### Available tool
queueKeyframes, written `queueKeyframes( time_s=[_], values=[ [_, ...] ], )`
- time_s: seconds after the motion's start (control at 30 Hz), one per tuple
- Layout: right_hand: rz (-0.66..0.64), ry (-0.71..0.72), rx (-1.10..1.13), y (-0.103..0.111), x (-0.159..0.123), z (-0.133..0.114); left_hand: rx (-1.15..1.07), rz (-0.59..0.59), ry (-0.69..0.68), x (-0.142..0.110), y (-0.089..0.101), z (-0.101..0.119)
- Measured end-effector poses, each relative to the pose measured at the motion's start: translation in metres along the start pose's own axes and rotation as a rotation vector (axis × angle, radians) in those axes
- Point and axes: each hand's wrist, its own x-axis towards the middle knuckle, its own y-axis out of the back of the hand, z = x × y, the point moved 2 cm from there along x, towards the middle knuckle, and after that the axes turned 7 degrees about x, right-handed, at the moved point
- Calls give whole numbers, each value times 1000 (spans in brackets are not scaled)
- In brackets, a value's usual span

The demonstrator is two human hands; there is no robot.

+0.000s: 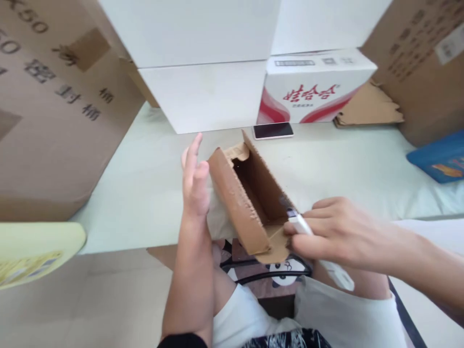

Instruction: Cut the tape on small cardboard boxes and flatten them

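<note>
A small brown cardboard box (235,203) with ragged cut edges stands at the front of the table, its long open side facing up. My left hand (195,181) is raised at the box's far left corner, fingers stretched out and holding nothing. Whether it touches the cardboard is hard to tell. My right hand (329,232) is closed around a white box cutter (301,225), whose dark tip points at the right wall of the box. The fingers of that hand lie by the near end flap (275,246).
A phone (273,130) lies behind the box, before stacked white cartons (210,96) and a red-and-white carton (315,92). Big brown cartons flank both sides, the left one (54,121) nearer. Flat cardboard (369,106) and a blue package (440,157) are at right.
</note>
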Motion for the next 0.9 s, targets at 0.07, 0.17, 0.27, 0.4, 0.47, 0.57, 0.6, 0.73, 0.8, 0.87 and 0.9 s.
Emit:
queueKeyframes(
  time_s=[0.07,0.17,0.27,0.4,0.47,0.57,0.6,0.73,0.8,0.87,0.9],
  values=[
    [-31,79,9,1,-3,-3,50,-86,-37,7,-12,7],
    [34,-22,23,-1,-7,6,72,-158,-36,8,-24,16],
    [190,-249,114,-10,-14,30,-68,11,14,6,-27,18],
    [384,-379,390,-26,-20,55,-216,156,20,3,-29,14],
    [387,-310,504,-28,-19,57,-186,173,-8,3,-29,13],
    [372,-206,588,-25,-16,53,-146,201,-2,1,-28,14],
    [371,-185,609,-24,-16,52,-136,194,8,0,-27,15],
    [354,-176,609,-29,-13,52,-208,209,7,-3,-29,16],
    [401,-230,514,-41,-11,52,-278,260,-23,-2,-33,15],
    [550,-281,456,-57,-9,53,-319,338,-79,-1,-38,13],
    [648,-302,469,-65,-8,54,-327,383,-110,0,-40,13]
  ],
)
